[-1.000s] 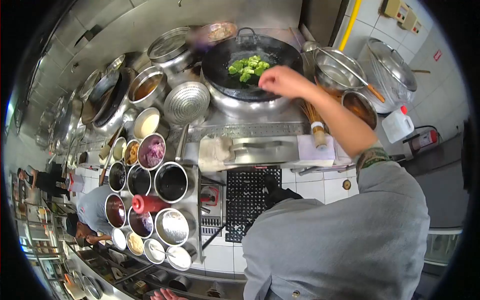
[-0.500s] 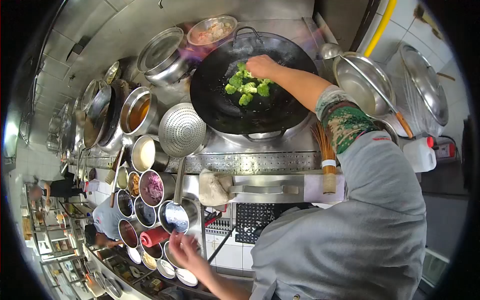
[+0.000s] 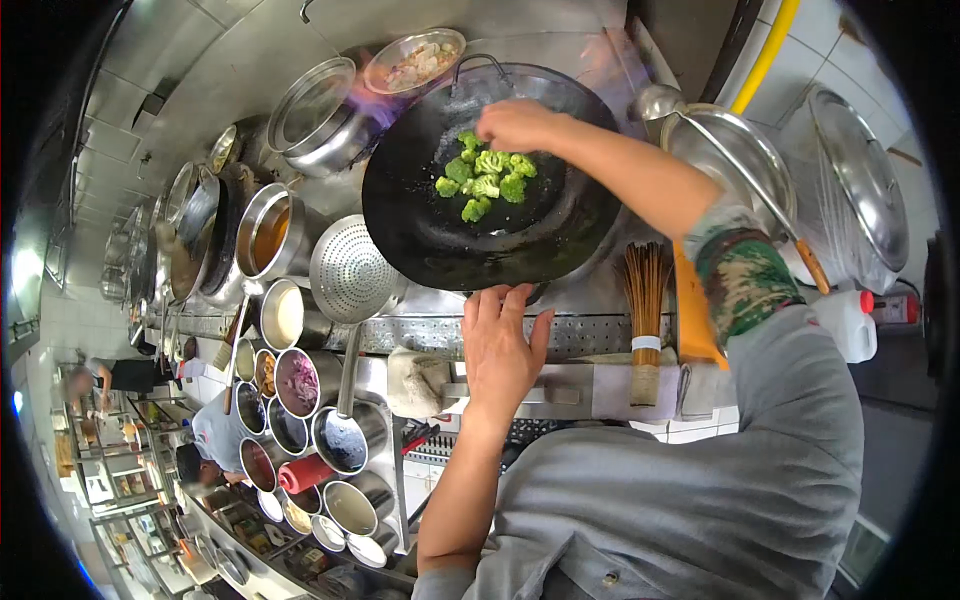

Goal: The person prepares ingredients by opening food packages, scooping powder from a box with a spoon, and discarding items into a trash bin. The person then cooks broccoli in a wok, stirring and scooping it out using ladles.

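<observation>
A large black wok sits on the stove with several green broccoli florets in its middle. Above the far side of the florets is my right hand; its fingers are closed, and whatever they may hold is hidden. My left hand is at the wok's near edge, fingers hooked on the rim or handle there and thumb out to the side. A second loop handle stands up on the wok's far rim. Left of the wok, a perforated skimmer lies with its long handle towards me.
Metal pots of ingredients, one with chopped purple onion, crowd the left side. A bamboo brush lies right of my left hand. A ladle rests across a steel basin. Flames show behind the wok. Other people work far left.
My left hand has moved from beside the pots up to the wok's near edge. My right hand has lifted back from the broccoli, whose florets lie more spread out.
</observation>
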